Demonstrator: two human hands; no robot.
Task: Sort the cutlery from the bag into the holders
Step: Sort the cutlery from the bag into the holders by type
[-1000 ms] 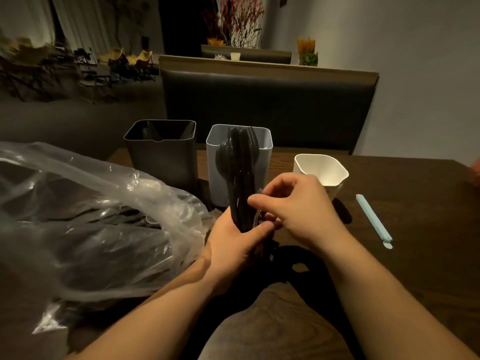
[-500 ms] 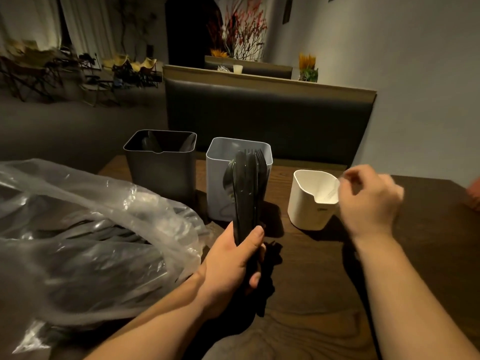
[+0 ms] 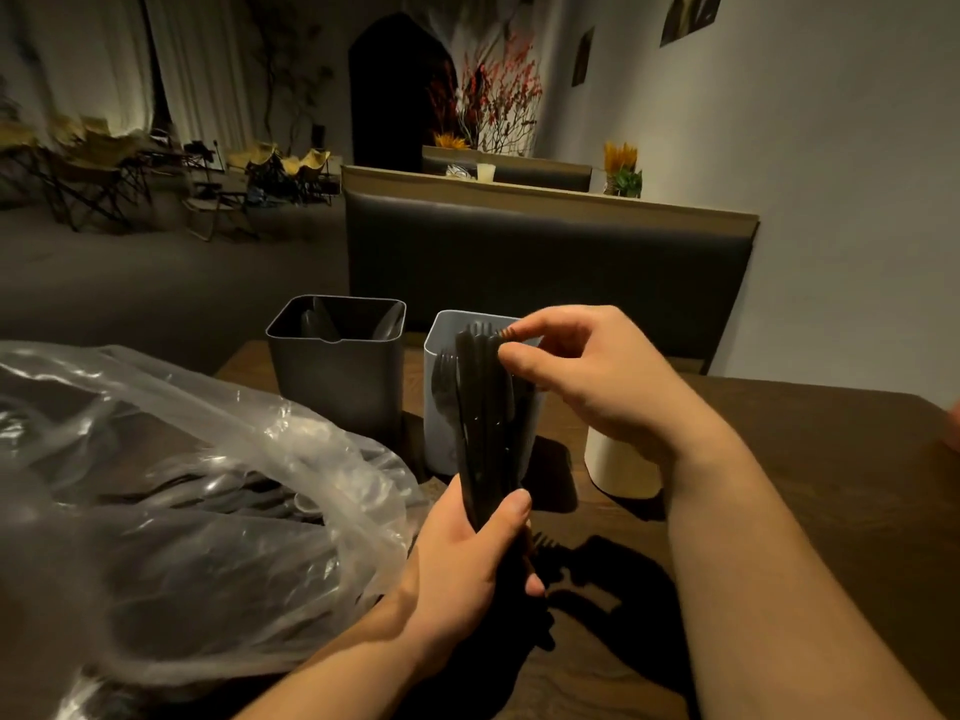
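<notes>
My left hand [image 3: 467, 558] grips an upright bundle of black plastic cutlery [image 3: 483, 423] by the handles, in front of the light grey holder [image 3: 441, 439]. My right hand [image 3: 587, 376] pinches the top of the bundle, thumb and forefinger on a fork's tines. A dark grey holder [image 3: 337, 376] with black cutlery inside stands to the left. The white holder [image 3: 618, 470] is mostly hidden behind my right wrist. The clear plastic bag [image 3: 171, 491] of black cutlery lies on the left.
A dark wooden table [image 3: 831, 485] carries everything. A black padded bench back [image 3: 545, 272] rises behind the holders. A fork's shadow and dark shapes lie on the table under my hands. Chairs stand far off at the left.
My right hand came back from the white holder to the top of the bundle and now pinches a fork's tines. The left hand keeps its grip on the bundle.
</notes>
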